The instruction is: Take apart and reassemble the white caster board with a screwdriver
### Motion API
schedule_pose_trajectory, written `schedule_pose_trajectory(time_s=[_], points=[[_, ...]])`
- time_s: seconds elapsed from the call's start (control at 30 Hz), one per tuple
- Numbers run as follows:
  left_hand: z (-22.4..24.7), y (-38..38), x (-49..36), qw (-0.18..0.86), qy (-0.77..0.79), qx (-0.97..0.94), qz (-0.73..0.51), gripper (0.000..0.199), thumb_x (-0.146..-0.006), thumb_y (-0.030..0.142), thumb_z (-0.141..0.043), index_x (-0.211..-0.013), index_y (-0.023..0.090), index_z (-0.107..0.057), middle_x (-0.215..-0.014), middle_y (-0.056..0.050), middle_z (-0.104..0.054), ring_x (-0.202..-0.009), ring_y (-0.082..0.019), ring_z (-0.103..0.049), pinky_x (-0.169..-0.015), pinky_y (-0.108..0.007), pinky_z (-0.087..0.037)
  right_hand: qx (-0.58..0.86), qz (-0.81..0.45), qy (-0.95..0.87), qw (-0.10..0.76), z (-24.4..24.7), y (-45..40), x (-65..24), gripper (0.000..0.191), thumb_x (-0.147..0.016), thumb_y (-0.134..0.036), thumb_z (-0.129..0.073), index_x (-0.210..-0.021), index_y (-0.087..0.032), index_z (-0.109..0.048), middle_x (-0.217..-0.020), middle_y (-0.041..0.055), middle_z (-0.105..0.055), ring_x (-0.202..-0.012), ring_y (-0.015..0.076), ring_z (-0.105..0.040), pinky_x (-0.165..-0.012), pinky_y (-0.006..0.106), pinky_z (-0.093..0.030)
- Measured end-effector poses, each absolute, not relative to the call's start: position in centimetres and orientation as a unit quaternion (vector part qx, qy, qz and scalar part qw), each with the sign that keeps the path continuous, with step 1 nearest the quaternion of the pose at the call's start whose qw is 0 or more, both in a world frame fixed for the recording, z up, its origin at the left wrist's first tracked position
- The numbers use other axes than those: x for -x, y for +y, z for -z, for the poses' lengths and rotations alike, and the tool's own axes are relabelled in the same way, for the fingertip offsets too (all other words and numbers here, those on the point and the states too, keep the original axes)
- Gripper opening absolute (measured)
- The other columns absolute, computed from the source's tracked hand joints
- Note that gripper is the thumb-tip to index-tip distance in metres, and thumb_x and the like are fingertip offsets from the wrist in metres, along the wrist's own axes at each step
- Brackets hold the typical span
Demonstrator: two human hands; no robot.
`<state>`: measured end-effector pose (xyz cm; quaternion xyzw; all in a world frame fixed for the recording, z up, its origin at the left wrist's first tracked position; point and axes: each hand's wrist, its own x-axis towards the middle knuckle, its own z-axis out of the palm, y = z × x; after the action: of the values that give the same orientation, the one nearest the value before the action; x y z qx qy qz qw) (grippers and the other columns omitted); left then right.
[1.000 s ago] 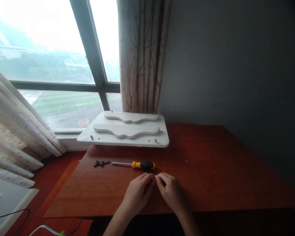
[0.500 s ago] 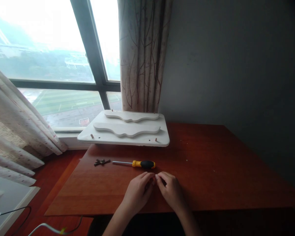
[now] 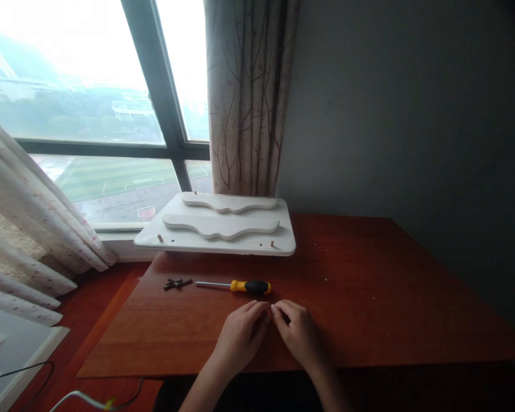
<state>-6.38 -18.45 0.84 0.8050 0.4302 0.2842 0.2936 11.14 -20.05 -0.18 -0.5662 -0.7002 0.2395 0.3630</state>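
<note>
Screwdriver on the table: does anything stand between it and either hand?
Nothing visible does. The left hand and right hand rest just in front of the screwdriver; the dark fasteners lie beyond its tip, and the white board sits behind it.

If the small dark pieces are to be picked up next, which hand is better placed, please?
Probably the left hand: it is nearer the small dark pieces, which lie left of the screwdriver. The right hand rests farther from them.
</note>
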Motion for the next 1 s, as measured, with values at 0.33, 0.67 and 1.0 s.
schedule_pose_trajectory(time_s=[0.33,0.67,1.0], points=[[-1.1,-18.2,8.0,0.282,0.451,-0.769,-0.354,0.026,-0.099,0.025,-0.045,-0.115,0.022,-0.066,-0.101,-0.007,-0.07,-0.074,-0.015,-0.064,-0.068,-0.024,-0.05,0.559,-0.228,-0.69,0.399,0.4,-20.0,-11.1,0.027,-0.102,-0.025,-0.045,-0.081,-0.021,-0.062,-0.078,0.0018,-0.065,-0.074,0.0162,-0.063,-0.069,0.026,-0.043],[-2.5,-14.4,20.3,-0.078,0.729,-0.633,-0.25,0.036,-0.098,0.042,-0.047,-0.122,0.02,-0.064,-0.119,-0.01,-0.063,-0.082,-0.021,-0.066,-0.061,-0.029,-0.045,0.527,-0.101,-0.735,0.414,-0.8,-17.0,-9.1,0.032,-0.096,-0.021,-0.054,-0.127,-0.022,-0.061,-0.122,0.0106,-0.065,-0.112,0.025,-0.058,-0.1,0.042,-0.049],[-1.7,-13.0,21.7,-0.03,0.688,-0.699,-0.194,0.041,-0.094,0.051,-0.05,-0.112,0.02,-0.069,-0.117,-0.009,-0.063,-0.095,-0.025,-0.066,-0.077,-0.033,-0.053,0.516,-0.135,-0.78,0.327,-0.7,-15.4,-6.7,0.035,-0.089,-0.006,-0.06,-0.116,-0.026,-0.07,-0.113,0.006,-0.068,-0.106,0.0229,-0.06,-0.096,0.04,-0.052]])
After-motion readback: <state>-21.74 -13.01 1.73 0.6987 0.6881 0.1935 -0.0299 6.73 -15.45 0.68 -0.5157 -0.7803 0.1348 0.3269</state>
